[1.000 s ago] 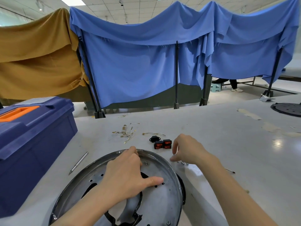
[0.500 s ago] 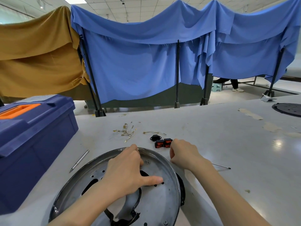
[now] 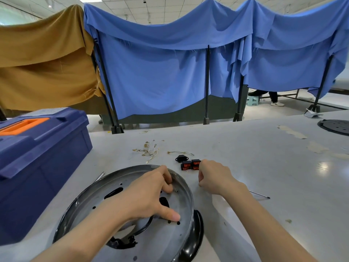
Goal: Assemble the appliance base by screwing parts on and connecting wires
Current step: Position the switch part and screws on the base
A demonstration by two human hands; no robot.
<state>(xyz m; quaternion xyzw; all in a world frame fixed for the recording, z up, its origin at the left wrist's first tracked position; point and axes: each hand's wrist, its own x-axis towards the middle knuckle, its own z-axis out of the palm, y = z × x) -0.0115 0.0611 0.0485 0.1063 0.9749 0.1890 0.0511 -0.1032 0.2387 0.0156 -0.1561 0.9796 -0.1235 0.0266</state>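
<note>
Lower centre of the frame: the round metal base [image 3: 170, 241] lies on the bench [image 3: 264, 167], and my left hand [image 3: 149, 195] lies across it, thumb flat on the metal, fingertips bent down just inside the far rim beside a small screw [image 3: 176, 190]. I cannot tell whether that grip has the screw pinched or only touches it. My right hand [image 3: 215, 176] sits knuckles-up on the bench just right of the base, fingers curled under; whether it holds anything is hidden. Just beyond it lie two red switches [image 3: 190, 165] and a black socket [image 3: 181, 158], with loose wires [image 3: 147, 150] further up. A thin screwdriver shaft [image 3: 259, 194] shows by my right wrist; a blue toolbox [image 3: 37, 157] fills the left edge. By my reading, this is the screwing stage, wiring not yet begun. Next move calls for seating the screw upright in its hole and bringing a driver to it
</note>
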